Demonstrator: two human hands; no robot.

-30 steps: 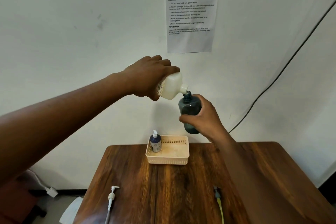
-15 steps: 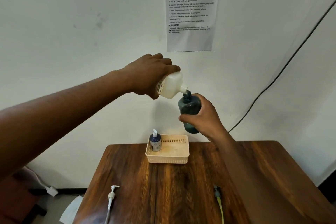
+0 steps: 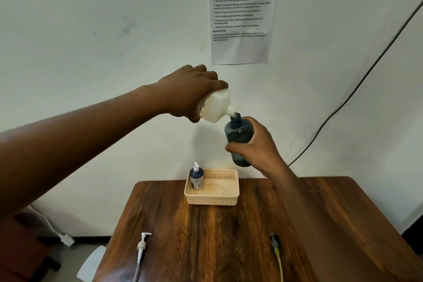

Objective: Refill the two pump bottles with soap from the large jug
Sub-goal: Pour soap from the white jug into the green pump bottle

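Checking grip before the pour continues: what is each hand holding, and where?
Left hand grips the white jug around its body; right hand wraps the teal bottle around its lower body.

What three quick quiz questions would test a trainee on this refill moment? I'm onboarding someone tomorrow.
1. True or false: the white jug is tipped with its spout at the mouth of the teal bottle.
2. Which hand holds the teal bottle: A) left hand, B) right hand?
3. Fill in: the dark blue pump bottle stands in the ____.

Key: 1 true; 2 B; 3 basket. Two loose pump heads, a white one and a yellow-tubed one, lie on the table.
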